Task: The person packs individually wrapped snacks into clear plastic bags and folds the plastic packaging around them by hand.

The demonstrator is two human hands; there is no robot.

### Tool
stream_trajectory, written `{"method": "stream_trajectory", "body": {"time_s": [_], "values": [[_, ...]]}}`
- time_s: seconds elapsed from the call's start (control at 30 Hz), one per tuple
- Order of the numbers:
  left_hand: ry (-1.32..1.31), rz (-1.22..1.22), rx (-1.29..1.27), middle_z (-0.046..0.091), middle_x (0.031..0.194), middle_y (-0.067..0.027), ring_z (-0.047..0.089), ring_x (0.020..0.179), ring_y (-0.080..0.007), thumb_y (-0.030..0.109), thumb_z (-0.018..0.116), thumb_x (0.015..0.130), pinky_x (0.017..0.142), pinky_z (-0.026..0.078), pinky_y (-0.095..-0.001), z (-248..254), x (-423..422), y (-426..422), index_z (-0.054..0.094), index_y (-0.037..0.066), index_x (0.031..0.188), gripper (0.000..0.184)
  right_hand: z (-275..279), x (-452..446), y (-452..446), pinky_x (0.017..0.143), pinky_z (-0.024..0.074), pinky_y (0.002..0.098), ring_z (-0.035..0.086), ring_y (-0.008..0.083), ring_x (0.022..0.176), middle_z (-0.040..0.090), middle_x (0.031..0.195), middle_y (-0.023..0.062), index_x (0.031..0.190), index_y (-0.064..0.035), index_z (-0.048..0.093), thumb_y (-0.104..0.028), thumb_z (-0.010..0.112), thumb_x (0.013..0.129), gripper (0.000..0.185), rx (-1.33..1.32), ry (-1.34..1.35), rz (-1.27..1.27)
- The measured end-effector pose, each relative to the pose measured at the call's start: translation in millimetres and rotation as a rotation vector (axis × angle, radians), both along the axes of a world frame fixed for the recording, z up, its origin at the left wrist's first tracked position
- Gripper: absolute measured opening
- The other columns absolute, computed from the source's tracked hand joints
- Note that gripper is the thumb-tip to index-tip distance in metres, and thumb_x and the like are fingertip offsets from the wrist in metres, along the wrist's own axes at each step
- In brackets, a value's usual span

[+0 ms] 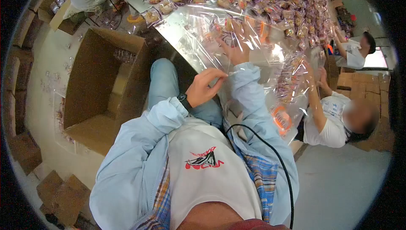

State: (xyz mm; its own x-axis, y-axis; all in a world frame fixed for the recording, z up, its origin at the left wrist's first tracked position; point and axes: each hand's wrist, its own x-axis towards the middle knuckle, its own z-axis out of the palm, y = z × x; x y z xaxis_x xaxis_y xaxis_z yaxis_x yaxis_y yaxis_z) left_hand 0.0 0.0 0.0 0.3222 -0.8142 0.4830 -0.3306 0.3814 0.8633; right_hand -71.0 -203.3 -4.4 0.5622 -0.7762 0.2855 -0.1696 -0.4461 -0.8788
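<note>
A clear plastic bag [198, 35] with orange printing lies over the near edge of the metal table. My left hand [206, 87], with a black watch on its wrist, pinches the bag's near edge between thumb and fingertips. My right hand [239, 52] reaches inside the bag, its fingers seen through shiny film. It is closed around small wrapped snacks [229, 39] in purple-edged clear wrappers; glare hides how many. To the right, another clear bag [281, 120] with an orange label holds more wrapped snacks [289, 79].
A large heap of wrapped snacks [270, 1] covers the far part of the table [175, 29]. An open cardboard box [95, 90] stands left of my knee. A co-worker [327, 118] handles the bag at right; another person [355, 52] sits farther back. Stacked cartons line the left.
</note>
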Motion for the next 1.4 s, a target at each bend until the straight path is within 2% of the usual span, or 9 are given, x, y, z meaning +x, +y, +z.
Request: {"method": "stream_trajectory", "body": {"time_s": [0.1, 0.23, 0.37, 0.5, 0.63, 0.7, 0.9, 1.23, 1.4], "values": [[-0.037, 0.023, -0.002, 0.071, 0.103, -0.0131, 0.070, 0.093, -0.0276, -0.001, 0.069, 0.087, 0.082, 0.055, -0.0347, -1.1, 13.2, 7.3, 0.070, 0.003, 0.108, 0.021, 7.8, 41.0, 38.4, 0.106, 0.0475, 0.0461, 0.054, 0.0360, 0.131, 0.053, 0.144, 0.0203, 0.129, -0.0031, 0.063, -0.020, 0.088, 0.077, 0.060, 0.040, -0.117, -0.062], [0.122, 0.105, 0.054, 0.070, 0.100, -0.0115, 0.068, 0.087, -0.0253, -0.001, 0.069, 0.087, 0.075, 0.054, -0.0325, 0.0, -24.3, 19.6, 0.070, 0.004, 0.107, 0.020, -26.1, 17.4, 29.2, 0.107, 0.0455, 0.0445, 0.049, 0.0402, 0.135, 0.049, 0.145, 0.0241, 0.134, 0.0003, 0.059, -0.021, 0.088, 0.073, 0.071, -0.652, 0.404, -0.257], [0.128, 0.177, 0.147, 0.069, 0.099, -0.0102, 0.068, 0.085, -0.0210, 0.002, 0.069, 0.089, 0.072, 0.054, -0.0303, -13.9, -21.5, 43.2, 0.069, 0.005, 0.110, 0.022, -16.5, 15.7, 22.1, 0.110, 0.0423, 0.0476, 0.042, 0.0451, 0.137, 0.036, 0.153, 0.0283, 0.152, -0.0028, 0.039, -0.029, 0.092, 0.066, 0.104, -0.326, 0.239, -0.092], [0.178, 0.235, 0.137, 0.068, 0.098, -0.0110, 0.067, 0.084, -0.0201, 0.001, 0.067, 0.090, 0.071, 0.054, -0.0305, -28.3, -18.8, 58.3, 0.068, 0.003, 0.110, 0.020, -20.1, -8.5, 17.7, 0.103, 0.0478, 0.0432, 0.051, 0.0338, 0.131, 0.042, 0.148, 0.0272, 0.155, 0.0030, 0.026, -0.022, 0.093, 0.063, 0.117, -0.561, 0.291, 0.080], [0.151, 0.259, 0.124, 0.065, 0.096, -0.0117, 0.066, 0.081, -0.0216, -0.002, 0.067, 0.088, 0.069, 0.054, -0.0313, -34.1, -22.9, 67.7, 0.068, 0.002, 0.110, 0.023, -38.3, -27.4, 16.8, 0.109, 0.0453, 0.0431, 0.044, 0.0409, 0.139, 0.023, 0.161, 0.0277, 0.156, -0.0005, 0.026, -0.022, 0.089, 0.066, 0.112, -0.062, 0.164, 0.040], [0.125, 0.274, 0.117, 0.065, 0.096, -0.0120, 0.065, 0.081, -0.0223, -0.001, 0.067, 0.088, 0.069, 0.053, -0.0318, -39.5, -21.7, 65.1, 0.068, 0.002, 0.110, 0.022, -52.5, -32.0, 16.8, 0.099, 0.0511, 0.0406, 0.055, 0.0310, 0.126, 0.047, 0.145, 0.0244, 0.145, 0.0037, 0.042, -0.016, 0.083, 0.071, 0.087, -0.384, 0.280, -0.116], [0.071, 0.375, 0.080, 0.063, 0.092, -0.0115, 0.063, 0.079, -0.0232, 0.003, 0.067, 0.088, 0.069, 0.051, -0.0335, -45.5, -27.8, 66.3, 0.067, 0.003, 0.110, 0.022, -70.7, -39.7, 35.3, 0.112, 0.0407, 0.0469, 0.035, 0.0444, 0.144, 0.027, 0.157, 0.0320, 0.146, 0.0011, 0.044, -0.015, 0.075, 0.077, 0.078, -0.415, 0.057, -0.132], [-0.077, 0.542, 0.059, 0.068, 0.097, -0.0134, 0.067, 0.085, -0.0253, 0.008, 0.071, 0.089, 0.077, 0.054, -0.0336, -57.0, -37.1, 70.7, 0.069, 0.004, 0.109, 0.020, -108.0, -58.7, 35.2, 0.110, 0.0375, 0.0544, 0.041, 0.0445, 0.137, 0.041, 0.145, 0.0293, 0.145, -0.0050, 0.047, -0.027, 0.077, 0.077, 0.078, -0.648, 0.240, -0.369], [-0.126, 0.460, 0.138, 0.068, 0.100, -0.0140, 0.067, 0.087, -0.0267, 0.011, 0.069, 0.091, 0.077, 0.054, -0.0344, -48.2, -35.7, 69.9, 0.069, 0.004, 0.110, 0.020, -78.6, -67.9, 65.2, 0.109, 0.0374, 0.0527, 0.054, 0.0353, 0.126, 0.059, 0.133, 0.0125, 0.136, -0.0093, 0.058, -0.018, 0.075, 0.073, 0.066, -0.979, 0.284, -0.140]]}}
